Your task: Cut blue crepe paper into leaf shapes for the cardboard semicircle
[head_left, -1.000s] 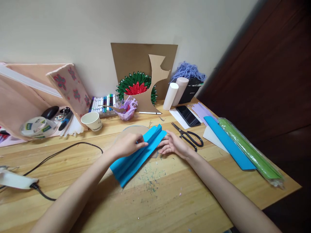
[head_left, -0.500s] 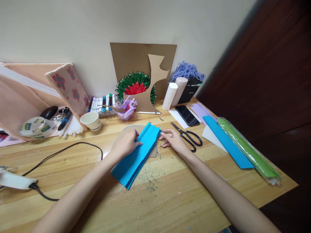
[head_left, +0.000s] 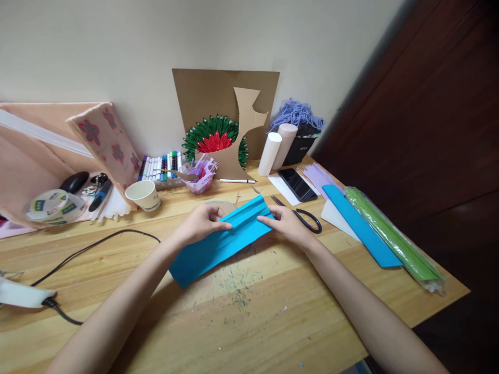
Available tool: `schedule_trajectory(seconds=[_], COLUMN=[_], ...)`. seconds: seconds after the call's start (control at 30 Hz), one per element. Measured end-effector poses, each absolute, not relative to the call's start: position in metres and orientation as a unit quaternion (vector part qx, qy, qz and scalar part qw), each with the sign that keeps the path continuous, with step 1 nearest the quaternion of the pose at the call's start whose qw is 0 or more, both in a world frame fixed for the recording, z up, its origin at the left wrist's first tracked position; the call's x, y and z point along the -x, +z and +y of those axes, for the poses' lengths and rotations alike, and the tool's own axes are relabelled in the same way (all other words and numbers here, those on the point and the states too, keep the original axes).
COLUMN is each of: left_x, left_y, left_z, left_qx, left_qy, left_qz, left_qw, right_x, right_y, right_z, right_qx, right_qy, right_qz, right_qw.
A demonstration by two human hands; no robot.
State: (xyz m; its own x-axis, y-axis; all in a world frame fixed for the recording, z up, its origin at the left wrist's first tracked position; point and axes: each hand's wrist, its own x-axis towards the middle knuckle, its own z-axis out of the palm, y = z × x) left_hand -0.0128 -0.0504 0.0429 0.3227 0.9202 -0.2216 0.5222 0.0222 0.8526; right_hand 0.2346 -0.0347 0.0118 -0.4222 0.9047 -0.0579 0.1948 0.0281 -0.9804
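A folded strip of blue crepe paper (head_left: 220, 246) slants across the middle of the table, creased along its length. My left hand (head_left: 205, 223) pinches its upper edge, thumb on top and fingers behind. At the strip's right end, my right hand (head_left: 286, 223) grips the corner between thumb and fingers. Beneath and behind the paper lies a round cardboard piece (head_left: 213, 203), mostly hidden. Black-handled scissors (head_left: 310, 221) lie just beyond my right hand, partly covered by it.
A paper cup (head_left: 143, 196), a bowl of purple scraps (head_left: 200, 176) and markers (head_left: 161, 167) stand at the back. On the right lie a phone (head_left: 297, 185), a blue paper roll (head_left: 360, 226) and a green wrapped roll (head_left: 393, 239). A glue gun (head_left: 23, 291) with its cord lies left.
The blue paper has turned clockwise to lie flatter across the view. My right hand, earlier at its edge with fingers loosely extended, now grips its right end; the scissors are more covered.
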Motion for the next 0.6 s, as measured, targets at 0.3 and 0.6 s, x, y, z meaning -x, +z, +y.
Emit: schedule_trajectory(seconds=[0.3, 0.6], left_x=[0.024, -0.005], left_y=[0.058, 0.045], left_z=[-0.051, -0.059], left_qx=[-0.745, -0.732], left_qy=[0.193, 0.338], left_qz=[0.51, 0.588], left_qw=[0.385, 0.061], right_x=[-0.229, -0.22], right_y=[0.027, 0.006], right_z=[-0.05, -0.045], right_qx=[0.415, 0.488], right_qy=[0.616, 0.524], right_qz=[-0.62, -0.599], right_qw=[0.252, 0.359])
